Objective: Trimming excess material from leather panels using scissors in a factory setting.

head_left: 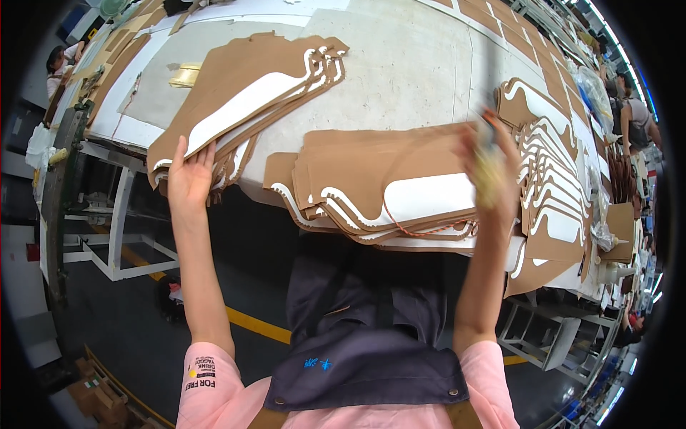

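On the table, three stacks are set out: the left stack, the middle stack along the near edge, and the right stack. The near end of the left stack is touched by the left hand. The right hand is seen over the middle stack's right end, left of the right stack. A cord is draped across the middle stack's front. Beyond the left stack's left side, a roll is placed. Right of the right stack, a carton is positioned.
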Demonstrator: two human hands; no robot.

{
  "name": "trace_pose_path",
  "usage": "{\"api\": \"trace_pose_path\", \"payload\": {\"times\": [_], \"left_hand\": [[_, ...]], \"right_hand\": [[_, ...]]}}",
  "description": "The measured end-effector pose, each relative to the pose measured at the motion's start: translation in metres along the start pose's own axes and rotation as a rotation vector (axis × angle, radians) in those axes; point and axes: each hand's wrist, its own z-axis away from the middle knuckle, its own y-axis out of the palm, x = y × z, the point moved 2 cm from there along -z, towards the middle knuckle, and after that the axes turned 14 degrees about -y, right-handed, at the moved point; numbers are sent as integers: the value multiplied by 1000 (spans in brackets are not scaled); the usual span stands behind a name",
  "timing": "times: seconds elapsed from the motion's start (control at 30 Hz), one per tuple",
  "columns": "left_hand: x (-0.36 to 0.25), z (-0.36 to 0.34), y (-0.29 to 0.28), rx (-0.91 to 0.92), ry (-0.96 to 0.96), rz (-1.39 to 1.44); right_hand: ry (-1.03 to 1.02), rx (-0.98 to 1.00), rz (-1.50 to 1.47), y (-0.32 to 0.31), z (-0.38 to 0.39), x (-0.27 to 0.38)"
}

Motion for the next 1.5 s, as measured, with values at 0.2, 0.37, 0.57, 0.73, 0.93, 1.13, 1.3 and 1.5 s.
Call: {"api": "trace_pose_path", "payload": {"times": [0.2,0.37,0.57,0.73,0.93,1.13,1.3,1.5], "left_hand": [[60,98,5,4,-96,-344],[128,161,57,192,-496,-471],[139,162,68,196,-578,-560],[138,152,78,156,-684,-585],[160,129,97,191,-671,-802],[169,118,119,240,-586,-902],[177,162,89,211,-615,-942],[205,194,47,128,-680,-774]], "right_hand": [[106,-732,255,-274,107,59],[114,-450,1042,-267,140,126],[431,-114,676,-163,165,84],[442,90,493,-97,169,74],[302,187,385,-79,171,71],[327,213,397,-81,176,81],[371,234,366,-65,192,87],[255,343,489,-61,215,97]]}}
